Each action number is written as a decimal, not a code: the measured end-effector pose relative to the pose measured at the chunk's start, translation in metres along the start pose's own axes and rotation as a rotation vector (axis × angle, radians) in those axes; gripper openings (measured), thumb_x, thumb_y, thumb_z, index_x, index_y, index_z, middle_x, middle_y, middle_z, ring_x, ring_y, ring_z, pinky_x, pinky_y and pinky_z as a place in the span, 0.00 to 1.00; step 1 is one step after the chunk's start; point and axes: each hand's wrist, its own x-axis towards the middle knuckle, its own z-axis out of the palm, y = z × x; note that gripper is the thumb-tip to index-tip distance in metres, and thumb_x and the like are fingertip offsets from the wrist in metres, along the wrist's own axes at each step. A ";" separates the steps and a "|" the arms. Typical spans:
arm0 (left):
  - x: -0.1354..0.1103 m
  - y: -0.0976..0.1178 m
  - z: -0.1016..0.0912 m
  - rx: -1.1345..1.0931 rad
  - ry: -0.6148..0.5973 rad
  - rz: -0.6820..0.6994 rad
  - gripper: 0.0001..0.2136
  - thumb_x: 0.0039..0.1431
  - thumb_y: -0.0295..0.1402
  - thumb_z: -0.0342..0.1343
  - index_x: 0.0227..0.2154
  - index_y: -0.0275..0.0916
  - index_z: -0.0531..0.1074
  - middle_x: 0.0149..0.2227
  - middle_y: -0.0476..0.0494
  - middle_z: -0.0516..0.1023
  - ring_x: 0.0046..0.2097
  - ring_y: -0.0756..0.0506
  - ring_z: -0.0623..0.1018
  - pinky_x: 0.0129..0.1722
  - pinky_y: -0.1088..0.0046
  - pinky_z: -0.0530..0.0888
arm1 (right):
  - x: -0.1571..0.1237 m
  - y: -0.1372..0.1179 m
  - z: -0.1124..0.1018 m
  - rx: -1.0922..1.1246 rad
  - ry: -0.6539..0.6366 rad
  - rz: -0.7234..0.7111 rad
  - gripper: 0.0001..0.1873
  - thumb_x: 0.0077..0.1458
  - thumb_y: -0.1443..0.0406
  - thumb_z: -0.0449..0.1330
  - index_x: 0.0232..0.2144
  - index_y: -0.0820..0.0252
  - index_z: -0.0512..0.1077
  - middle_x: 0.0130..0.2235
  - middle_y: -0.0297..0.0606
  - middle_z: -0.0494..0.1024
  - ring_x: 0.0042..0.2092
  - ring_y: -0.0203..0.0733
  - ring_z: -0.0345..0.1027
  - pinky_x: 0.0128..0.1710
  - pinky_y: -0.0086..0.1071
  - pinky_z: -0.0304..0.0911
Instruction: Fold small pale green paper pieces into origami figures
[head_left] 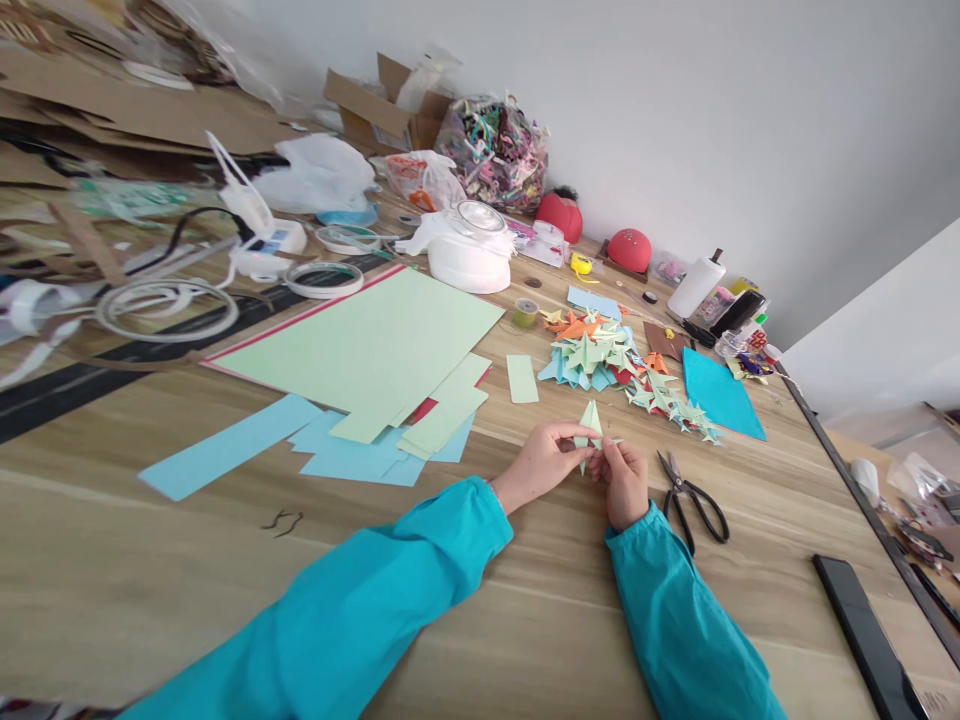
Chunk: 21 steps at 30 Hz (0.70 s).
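Between my two hands is a small folded piece of pale green paper (589, 418), its pointed tip facing away from me. My left hand (541, 462) pinches it from the left, fingers stretched across its lower part. From the right, my right hand (622, 478) closes on its near end; the fingertips partly hide the folds. Black-handled scissors (694, 497) lie just right of my right hand, blades slightly apart. Beyond my hands sits a pile of folded paper shapes (596, 352) in green, blue, orange and red. A flat green paper strip (523, 379) lies left of the pile.
Large green sheets (367, 340) and blue paper strips (229, 447) cover the table's left middle. A phone (862, 630) lies near the right edge. A turquoise square (720, 392), a white bottle (696, 287) and a tape roll (525, 313) stand or lie farther back.
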 end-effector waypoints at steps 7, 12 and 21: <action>0.000 0.001 -0.001 0.023 0.027 -0.039 0.15 0.44 0.30 0.61 0.39 0.35 0.77 0.32 0.43 0.79 0.32 0.47 0.76 0.30 0.75 0.72 | -0.001 0.001 -0.002 0.068 -0.016 0.027 0.19 0.50 0.56 0.59 0.16 0.64 0.70 0.17 0.33 0.70 0.18 0.31 0.59 0.17 0.26 0.54; 0.000 0.005 -0.001 -0.005 0.040 -0.078 0.17 0.45 0.29 0.61 0.41 0.35 0.76 0.36 0.42 0.80 0.37 0.46 0.77 0.33 0.74 0.73 | -0.001 0.000 -0.002 0.043 -0.026 -0.049 0.11 0.47 0.60 0.63 0.24 0.62 0.70 0.17 0.29 0.69 0.18 0.30 0.58 0.18 0.25 0.54; -0.003 0.017 -0.001 -0.045 0.062 -0.107 0.15 0.44 0.28 0.61 0.39 0.34 0.76 0.37 0.43 0.80 0.37 0.46 0.77 0.35 0.74 0.74 | -0.003 -0.006 0.003 0.009 0.026 -0.084 0.14 0.42 0.60 0.67 0.27 0.60 0.67 0.19 0.29 0.73 0.19 0.32 0.62 0.18 0.27 0.58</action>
